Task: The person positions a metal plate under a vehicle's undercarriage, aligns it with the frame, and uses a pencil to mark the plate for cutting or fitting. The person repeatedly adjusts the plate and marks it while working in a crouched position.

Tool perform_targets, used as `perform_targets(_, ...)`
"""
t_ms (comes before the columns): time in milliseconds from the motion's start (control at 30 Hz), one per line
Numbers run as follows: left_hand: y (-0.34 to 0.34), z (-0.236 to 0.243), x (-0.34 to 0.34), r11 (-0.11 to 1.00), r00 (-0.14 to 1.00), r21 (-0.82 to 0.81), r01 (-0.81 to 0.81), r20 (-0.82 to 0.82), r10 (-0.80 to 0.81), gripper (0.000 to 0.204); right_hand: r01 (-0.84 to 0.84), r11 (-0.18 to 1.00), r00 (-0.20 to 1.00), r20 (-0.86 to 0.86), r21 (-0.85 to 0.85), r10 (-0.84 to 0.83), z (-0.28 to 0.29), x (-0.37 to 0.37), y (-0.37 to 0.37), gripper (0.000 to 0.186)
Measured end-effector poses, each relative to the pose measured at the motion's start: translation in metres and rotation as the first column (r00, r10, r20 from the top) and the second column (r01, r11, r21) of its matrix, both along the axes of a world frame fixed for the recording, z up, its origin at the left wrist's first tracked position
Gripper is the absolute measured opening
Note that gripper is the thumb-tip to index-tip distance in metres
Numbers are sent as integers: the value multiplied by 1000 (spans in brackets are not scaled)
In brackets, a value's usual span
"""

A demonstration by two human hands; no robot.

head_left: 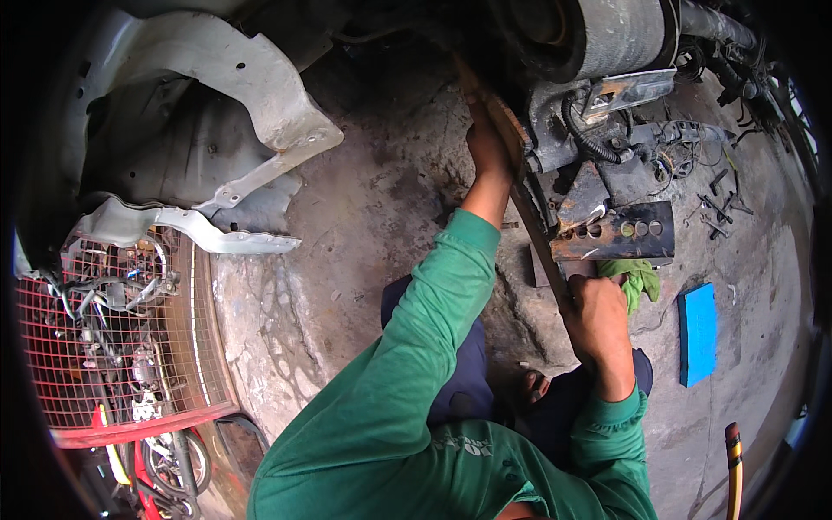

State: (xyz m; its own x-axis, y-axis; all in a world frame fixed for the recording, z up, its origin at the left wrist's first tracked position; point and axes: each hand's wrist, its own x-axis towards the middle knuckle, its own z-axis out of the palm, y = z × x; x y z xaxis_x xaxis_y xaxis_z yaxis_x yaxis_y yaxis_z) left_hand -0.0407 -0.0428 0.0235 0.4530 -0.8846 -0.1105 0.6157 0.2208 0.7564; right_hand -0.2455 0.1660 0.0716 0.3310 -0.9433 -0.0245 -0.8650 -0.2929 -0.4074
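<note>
Stained grey concrete floor spreads under a cluttered workshop. At the left of the frame, a red-edged wire mesh panel stands in front of motorcycle parts; above it hangs a curved, pale grey sheet-metal body panel.

Near the upper centre, the left hand is wrapped around the upper stretch of a long, dark, rust-marked metal bar, which slants down through the middle of the frame. Right of centre, the right hand has a clenched grip on the bar's lower end.

Beside the bar lies a dark steel plate with round holes, a bright green cloth just below it. Farther right are a flat blue rectangular box and loose black metal pieces.

Work appears partway: the bar is in hand alongside the machinery, but whether it is attached there cannot be told, and the loose pieces lie unfitted.
</note>
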Motion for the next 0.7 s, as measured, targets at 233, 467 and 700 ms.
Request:
perform_targets(233, -6, -2, -9, 1000, 1000, -11, -12, -24, 12, 67, 3, 999, 1000, 19, -41, -2, -3, -7, -1, 13)
perform_targets(467, -10, -11, 16, 976, 984, -139, 166, 87, -155, 74, -16, 1000, 999, 28, -7, 16, -7, -5, 0, 14)
perform_targets(700, -1, -3, 28, 948, 955, -134, 288, -35, -295, 62, -79, 996, 995, 58, -41, 81, -17, 6, 8, 15)
